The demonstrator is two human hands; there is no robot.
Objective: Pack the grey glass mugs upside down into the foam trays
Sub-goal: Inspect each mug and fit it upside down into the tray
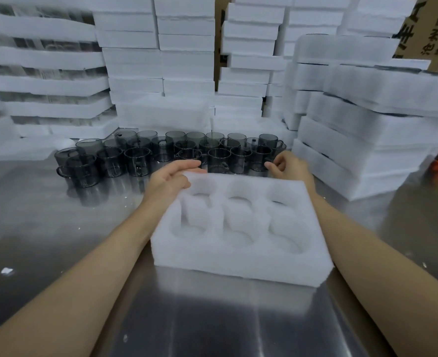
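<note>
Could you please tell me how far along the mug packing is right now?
Done: the foam stacks at back left seem to hold glass already. In hand: the left hand grips an empty foam tray at its far corner; the right hand is beside it. Left: the grey mugs, all upright on the table.

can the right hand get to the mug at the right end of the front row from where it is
Probably yes. The right hand hovers just beside that mug, holding nothing, with no other thing between them; the foam tray lies nearer the person, out of the way.
</note>
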